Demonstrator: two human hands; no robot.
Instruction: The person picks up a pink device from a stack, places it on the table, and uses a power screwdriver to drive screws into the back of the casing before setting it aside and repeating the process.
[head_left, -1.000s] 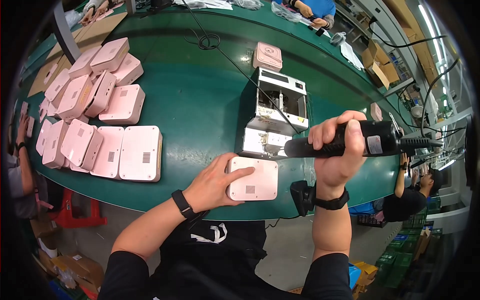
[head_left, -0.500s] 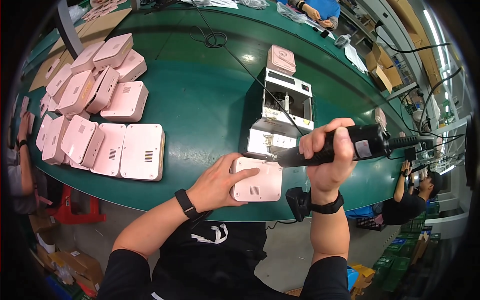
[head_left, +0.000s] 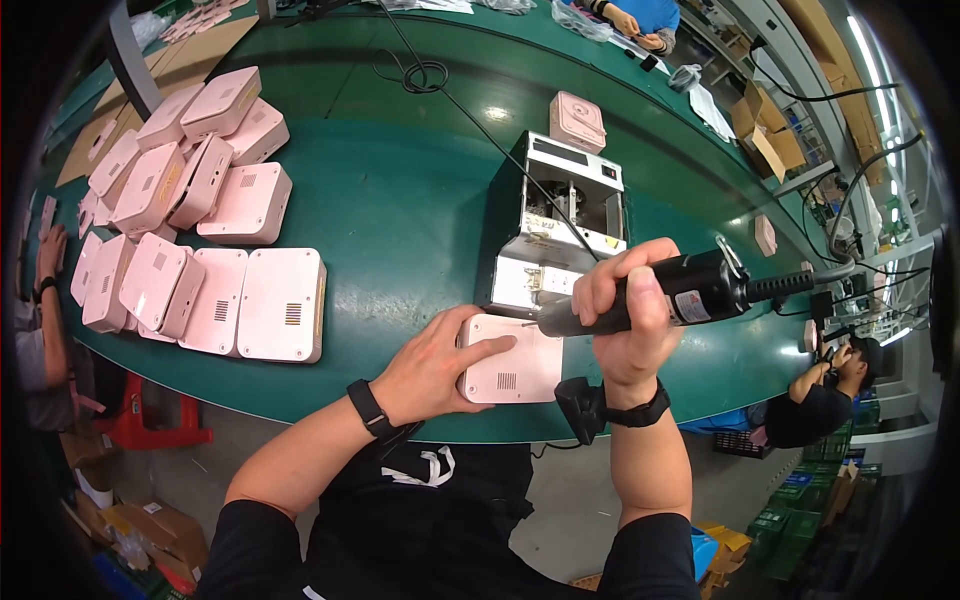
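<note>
A pale pink square-cornered plastic case (head_left: pixel 535 375) lies flat near the table's front edge, vented face up. My left hand (head_left: pixel 428 362) grips its left side, thumb stretched across the top. In my right hand (head_left: pixel 632 305) is a black corded electric screwdriver (head_left: pixel 712 288), held nearly level with fingers wrapped round its body. Its thin bit points left, at the far edge of the case near a corner; whether it sits in a screw hole I cannot tell. Just beyond the case stands a box-shaped metal screw feeder (head_left: pixel 575 190) with an open front.
Many similar pink cases (head_left: pixel 283 300) are piled on the green table (head_left: pixel 400 200) to the left. Another pink case (head_left: pixel 577 122) lies behind the feeder. A black cable (head_left: pixel 470 118) hangs across the middle. Co-workers sit at the left, right and far side.
My right hand and the screwdriver have moved a little left, the bit shifting along the case's far edge. The pink case behind the feeder has slid right. My left hand stays put.
</note>
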